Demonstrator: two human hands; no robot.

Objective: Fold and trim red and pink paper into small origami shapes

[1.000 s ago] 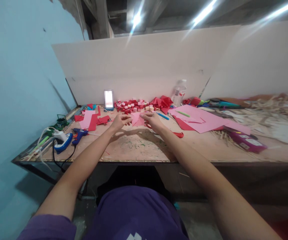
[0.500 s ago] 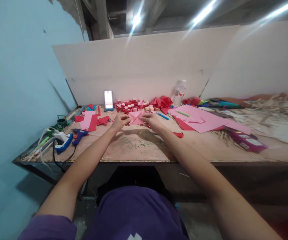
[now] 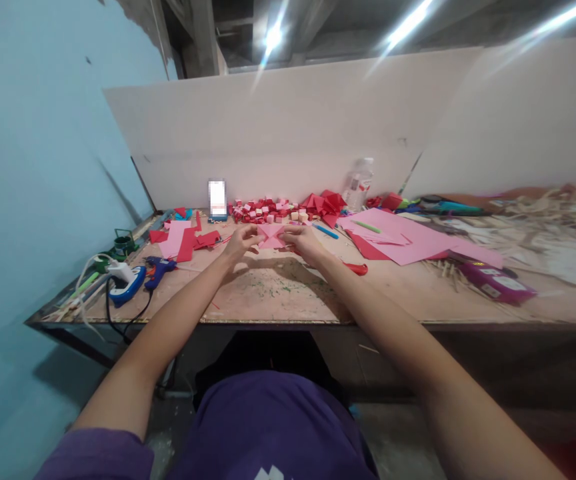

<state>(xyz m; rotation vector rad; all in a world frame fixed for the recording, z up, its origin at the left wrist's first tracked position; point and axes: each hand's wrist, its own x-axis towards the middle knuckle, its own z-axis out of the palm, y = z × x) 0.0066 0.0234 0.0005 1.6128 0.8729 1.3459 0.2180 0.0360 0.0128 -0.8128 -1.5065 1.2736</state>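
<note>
A small piece of pink folded paper (image 3: 271, 237) with crossing creases is held between my two hands, just over the tabletop. My left hand (image 3: 242, 243) pinches its left edge between thumb and fingers. On the opposite side, my right hand (image 3: 305, 241) grips the right edge, its fingers curled and partly hiding the paper. Right behind the paper lies a heap of small red and pink paper cubes (image 3: 268, 211). A blue pen (image 3: 327, 232) rests beyond my right hand, and a red-handled tool (image 3: 356, 268) shows beside my right forearm.
A phone (image 3: 217, 200) stands against the back board. Left are red and pink paper scraps (image 3: 186, 245), a glue gun (image 3: 159, 272) and a blue power strip (image 3: 128, 287). Right are large pink sheets (image 3: 418, 238), a plastic bottle (image 3: 359, 185) and a purple package (image 3: 495, 283).
The pink paper's creased flaps look flatter and more spread. My left fingers have shifted slightly at its edge; both hands stay in nearly the same place.
</note>
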